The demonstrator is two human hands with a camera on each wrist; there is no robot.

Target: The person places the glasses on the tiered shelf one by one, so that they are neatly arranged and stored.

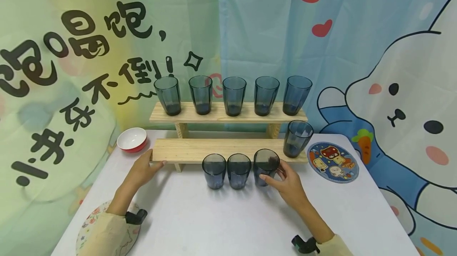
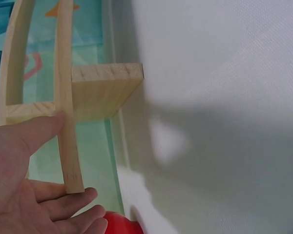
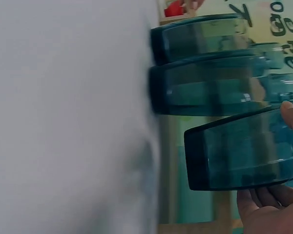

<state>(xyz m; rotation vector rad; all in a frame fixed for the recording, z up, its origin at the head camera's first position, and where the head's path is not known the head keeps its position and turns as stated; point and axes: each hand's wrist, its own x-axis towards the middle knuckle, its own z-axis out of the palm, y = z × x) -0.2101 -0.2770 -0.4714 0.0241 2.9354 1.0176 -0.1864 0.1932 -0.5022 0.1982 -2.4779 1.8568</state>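
Observation:
My right hand grips a dark blue-grey glass tumbler by its side, thumb in front and fingers behind. In the right wrist view this tumbler is upright, its base a little above the tabletop. Two matching tumblers stand just left of it on the table, a left one and a nearer one. At the left end of the two-tier wooden shelf, my left hand holds the lower board, thumb along its front edge and fingers around the end.
Several tumblers line the upper board; another stands at the lower board's right end. A red-and-white bowl sits left of the shelf, a round blue mat right. A floral round mat lies under my left forearm.

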